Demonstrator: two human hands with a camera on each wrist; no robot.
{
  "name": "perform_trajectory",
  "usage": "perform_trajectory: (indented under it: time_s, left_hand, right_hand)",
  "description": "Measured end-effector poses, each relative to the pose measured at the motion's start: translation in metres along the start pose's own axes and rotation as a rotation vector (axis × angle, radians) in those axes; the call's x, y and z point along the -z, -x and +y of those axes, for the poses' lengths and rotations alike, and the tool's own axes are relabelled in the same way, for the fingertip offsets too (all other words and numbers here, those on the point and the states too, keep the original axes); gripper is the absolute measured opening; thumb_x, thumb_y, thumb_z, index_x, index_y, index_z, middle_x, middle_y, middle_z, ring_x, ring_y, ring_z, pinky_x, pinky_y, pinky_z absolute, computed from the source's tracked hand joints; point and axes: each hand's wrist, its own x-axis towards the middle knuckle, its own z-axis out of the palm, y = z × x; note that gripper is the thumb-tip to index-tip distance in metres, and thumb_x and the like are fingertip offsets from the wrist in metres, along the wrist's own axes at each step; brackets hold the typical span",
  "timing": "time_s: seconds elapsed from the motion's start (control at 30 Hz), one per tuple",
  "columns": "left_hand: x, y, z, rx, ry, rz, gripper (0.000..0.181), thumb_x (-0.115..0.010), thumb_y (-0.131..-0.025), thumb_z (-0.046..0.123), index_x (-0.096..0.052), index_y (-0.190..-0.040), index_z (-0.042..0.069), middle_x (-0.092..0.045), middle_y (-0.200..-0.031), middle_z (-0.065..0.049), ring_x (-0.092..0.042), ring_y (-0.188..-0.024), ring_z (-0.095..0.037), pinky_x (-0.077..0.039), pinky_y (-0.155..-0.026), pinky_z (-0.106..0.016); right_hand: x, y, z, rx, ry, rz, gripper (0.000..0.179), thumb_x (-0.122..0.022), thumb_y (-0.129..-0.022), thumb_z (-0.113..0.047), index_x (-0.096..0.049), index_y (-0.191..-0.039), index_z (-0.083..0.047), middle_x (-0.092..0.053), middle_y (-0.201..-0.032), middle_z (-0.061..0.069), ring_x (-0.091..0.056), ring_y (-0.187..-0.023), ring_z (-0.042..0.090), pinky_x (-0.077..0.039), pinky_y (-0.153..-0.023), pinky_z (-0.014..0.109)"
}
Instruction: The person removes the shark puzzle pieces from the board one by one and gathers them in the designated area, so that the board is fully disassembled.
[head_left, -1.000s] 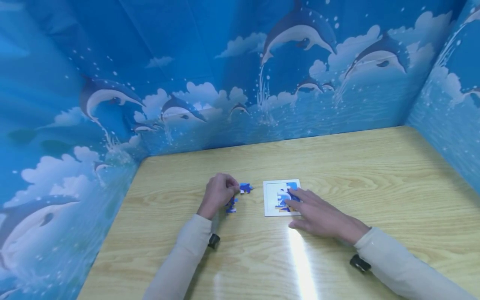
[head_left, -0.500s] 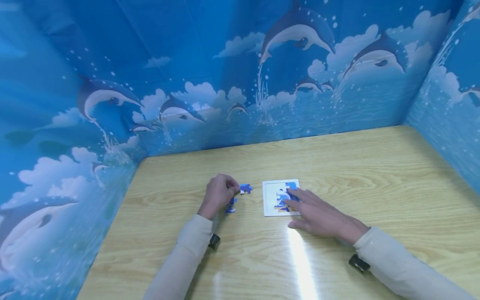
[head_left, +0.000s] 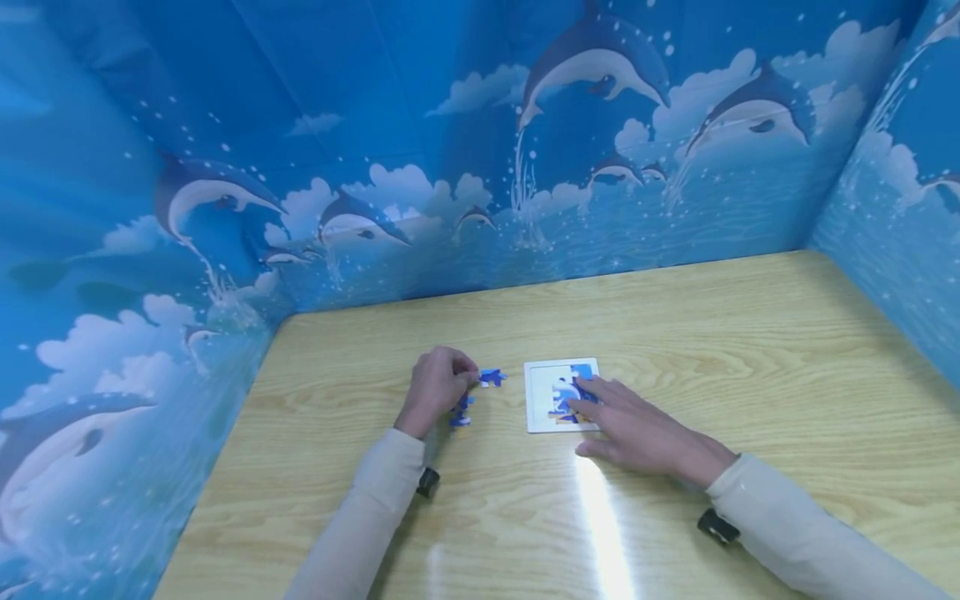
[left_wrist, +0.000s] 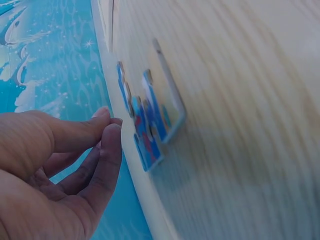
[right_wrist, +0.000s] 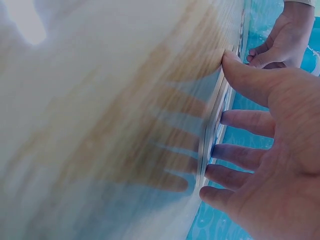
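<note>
Thumb and fingertips of my left hand [head_left: 438,387] come together at the left end of a blue puzzle piece [head_left: 492,377]; I cannot tell whether they pinch it. More loose puzzle pieces [head_left: 461,412], blue with some white, lie partly beneath this hand. The left wrist view shows thin pieces [left_wrist: 145,140] just past the fingertips. To the right sits a square white puzzle board [head_left: 536,398], its right part filled with a blue, white and yellow picture. My right hand [head_left: 633,423] spreads its fingers over the board's right side, covering part of the picture. Thumb [right_wrist: 245,75] reaches the board's edge.
A light wood-grain table [head_left: 720,333] carries everything, with a bright reflection in front of the board. Blue dolphin-print sheets [head_left: 420,125] stand behind it and along both sides. Dark wrist cameras [head_left: 717,527] hang below the pale sleeves.
Both hands hold nearly the same places throughout. The view shifts very slightly; the board and loose pieces stay where they are.
</note>
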Motion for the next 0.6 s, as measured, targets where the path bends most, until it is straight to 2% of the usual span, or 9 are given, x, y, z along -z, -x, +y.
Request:
perform_trajectory:
  time_s: [0.3, 0.6]
  left_hand:
    - [-0.01, 0.001, 0.021, -0.042, -0.01, -0.04, 0.004, -0.078, -0.089, 0.012, -0.077, -0.092, 0.01, -0.072, -0.083, 0.0, -0.063, -0.073, -0.014, -0.053, -0.067, -0.03]
    - [-0.026, 0.002, 0.038, -0.119, -0.003, -0.107, 0.007, -0.078, -0.089, 0.009, -0.078, -0.096, 0.008, -0.076, -0.092, -0.004, -0.069, -0.086, -0.018, -0.056, -0.081, -0.036]
  right_hand:
    - [0.0, 0.0, 0.001, -0.01, -0.006, -0.013, 0.068, -0.074, -0.092, -0.033, -0.05, -0.144, 0.003, -0.031, -0.157, 0.03, -0.03, -0.144, 0.048, -0.022, -0.116, 0.062]
    - [-0.001, 0.0, 0.001, -0.015, -0.009, -0.01, 0.067, -0.074, -0.092, -0.031, -0.05, -0.144, 0.003, -0.031, -0.157, 0.029, -0.029, -0.145, 0.048, -0.024, -0.116, 0.062]
